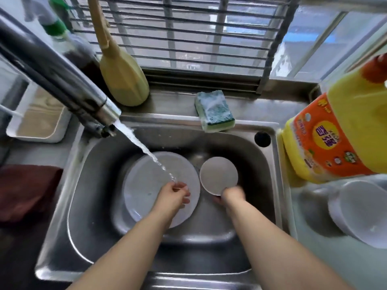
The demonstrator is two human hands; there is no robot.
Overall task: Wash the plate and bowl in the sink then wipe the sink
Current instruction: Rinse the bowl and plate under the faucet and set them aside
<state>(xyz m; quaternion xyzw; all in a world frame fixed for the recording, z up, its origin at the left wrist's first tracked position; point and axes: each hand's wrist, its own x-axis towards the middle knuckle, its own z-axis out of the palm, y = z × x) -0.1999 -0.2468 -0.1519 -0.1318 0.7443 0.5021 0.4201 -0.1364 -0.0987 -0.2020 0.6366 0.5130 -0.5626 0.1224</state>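
Water [146, 150] running from tap [62, 80], falling across plate [144, 185] onto left hand [174, 194]. Rinsing stage by the look of it, wiping of sink [261, 164] not yet begun. Left hand over near-right part of plate, fingers loosely curled under the stream, holding nothing visible. Right hand [231, 195] at near rim of bowl [218, 174], apparently gripping that rim, fingers mostly hidden behind it and blurred, so exact hold hard to tell. Best done one piece at a time: bring bowl under the stream with a firm pinch on the rim, turn slowly so water reaches inside and outside, keep low in the basin to limit splashing. Then tilt plate up on edge so water sheets off, rub both faces with free hand. Wet rims likely slippery, so no loose holds. Sponge [213, 110] within reach on back ledge, foamy on top, handy if any film remains. Plate: pale, round, shallow, lying flat on sink floor left of centre, wet sheen along rim. Bowl: smaller, pale, round, just right of plate, close but contact unclear, seemingly tipped toward the camera, interior plain and free of visible residue.
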